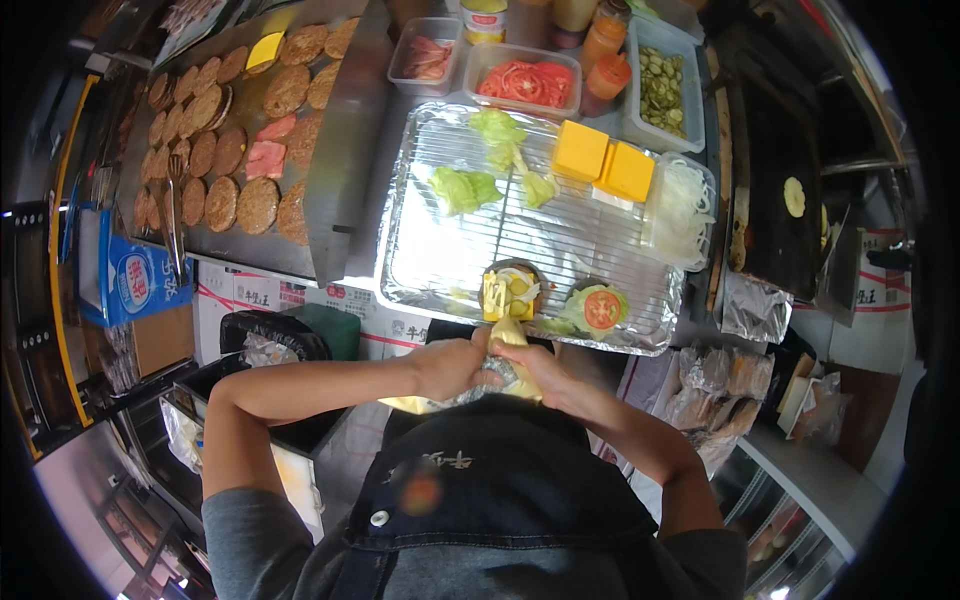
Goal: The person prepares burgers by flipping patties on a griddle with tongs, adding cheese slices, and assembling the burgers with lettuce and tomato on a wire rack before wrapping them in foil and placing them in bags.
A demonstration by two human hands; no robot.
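Both my left hand [454, 367] and my right hand [534, 367] squeeze a plastic squeeze bag of pale yellow sauce [508, 331], its tip pointing at a burger patty topped with cheese, pickles and onion [514, 291]. That patty lies at the near edge of a wire rack over a foil-lined tray [592, 225]. To its right, a tomato slice [602, 309] rests on lettuce. Further back on the rack are lettuce leaves [463, 190] and two stacks of yellow cheese slices [580, 151].
A griddle full of patties [259, 205], with metal tongs [173, 217], stands at the left. Behind the tray are tubs of sliced tomato [525, 82] and pickles [660, 90], plus sauce bottles [606, 79]. Sliced onion [681, 202] sits right; beyond is a dark hotplate [776, 150].
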